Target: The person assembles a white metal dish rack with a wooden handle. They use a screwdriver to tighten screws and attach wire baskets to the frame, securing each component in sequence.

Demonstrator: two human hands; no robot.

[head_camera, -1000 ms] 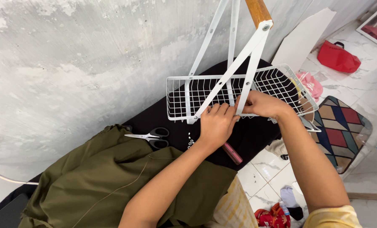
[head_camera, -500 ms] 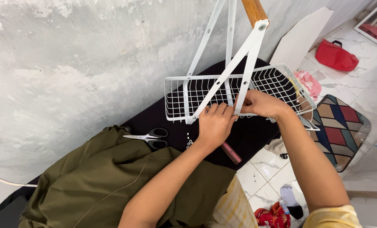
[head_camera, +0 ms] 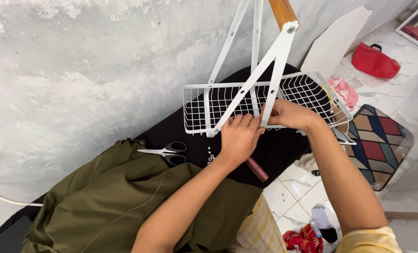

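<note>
on black table (head_camera: 284, 150): white wire basket (head_camera: 307, 91). left hand (head_camera: 239, 138) grips near rim; right hand (head_camera: 286, 114) pinches white strut (head_camera: 270, 100) foot. judgement: keep basket braced, strut square against rim, fingers out of mesh.

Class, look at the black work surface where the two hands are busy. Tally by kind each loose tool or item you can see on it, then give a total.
White wire basket with white frame bars and wooden handle, gripped by the left hand and right hand: 1
Scissors: 1
Pink-handled tool: 1
Olive green cloth: 1
Cluster of small metal bits, too small to count singly: 1
Total: 5
</note>
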